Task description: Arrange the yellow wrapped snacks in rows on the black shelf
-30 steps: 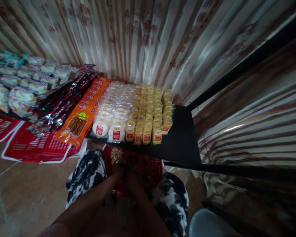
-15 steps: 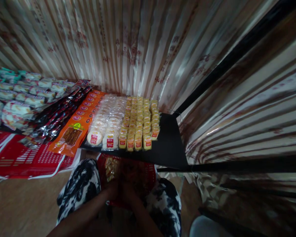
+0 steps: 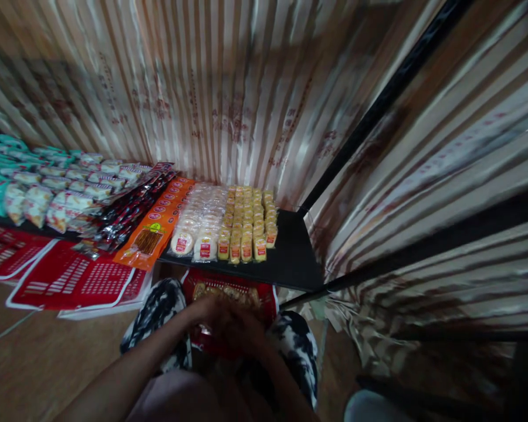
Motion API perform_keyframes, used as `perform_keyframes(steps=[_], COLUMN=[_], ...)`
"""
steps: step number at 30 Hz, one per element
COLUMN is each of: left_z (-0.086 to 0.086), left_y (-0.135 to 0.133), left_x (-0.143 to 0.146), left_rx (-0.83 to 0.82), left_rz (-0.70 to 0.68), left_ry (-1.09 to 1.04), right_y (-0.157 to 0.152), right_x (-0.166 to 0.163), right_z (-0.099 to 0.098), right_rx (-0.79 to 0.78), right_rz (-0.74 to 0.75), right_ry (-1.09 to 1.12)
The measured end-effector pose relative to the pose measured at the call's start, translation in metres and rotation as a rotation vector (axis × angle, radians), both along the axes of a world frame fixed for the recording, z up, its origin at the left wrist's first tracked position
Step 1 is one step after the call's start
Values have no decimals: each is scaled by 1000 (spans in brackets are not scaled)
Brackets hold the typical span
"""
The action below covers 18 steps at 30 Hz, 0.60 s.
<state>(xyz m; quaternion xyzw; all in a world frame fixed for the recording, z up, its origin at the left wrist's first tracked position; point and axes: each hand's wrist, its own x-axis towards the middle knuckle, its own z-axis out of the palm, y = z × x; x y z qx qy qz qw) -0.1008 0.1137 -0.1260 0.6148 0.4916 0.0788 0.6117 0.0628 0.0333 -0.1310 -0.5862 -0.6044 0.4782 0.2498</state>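
Observation:
My left hand (image 3: pixel 212 310) and my right hand (image 3: pixel 245 329) are close together between my knees, in dim light. Both are over a red bag or basket (image 3: pixel 267 299) with golden-brown wrapped pieces (image 3: pixel 229 291) in it, below the shelf's front edge. The fingers are too dark and overlapped to make out, and so is anything between them. Just beyond, on the black shelf (image 3: pixel 297 252), stand rows of small yellow wrapped snacks (image 3: pixel 246 225) and two rows of white round wrapped crackers (image 3: pixel 193 225).
Left of the crackers lie an orange snack packet (image 3: pixel 152 231), dark red-and-black packets (image 3: pixel 132 211) and white-and-green bags (image 3: pixel 66 199). Red white-edged sheets or bags (image 3: pixel 92 275) hang below. Black poles (image 3: pixel 356 143) and pleated foil curtain (image 3: pixel 255 88) border the shelf.
My hands have moved up and forward over the red bag or basket, and more of the golden-brown pieces shows. The camera view has shifted, so the shelf goods appear slightly further right.

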Motion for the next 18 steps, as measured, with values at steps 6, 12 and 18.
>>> perform_keyframes(steps=[6,12,18], left_z=[52,80,87], left_y=[4,-3,-10], left_x=[15,30,39], left_rx=[-53,-106,-90], left_rz=[36,122,246], left_ry=[-106,-347,-419], right_y=[-5,-8,-11], right_x=[19,19,22], right_z=[33,65,63], right_rx=[-8,37,34], right_rz=[-194,-366,-648], right_ry=[269,457,534])
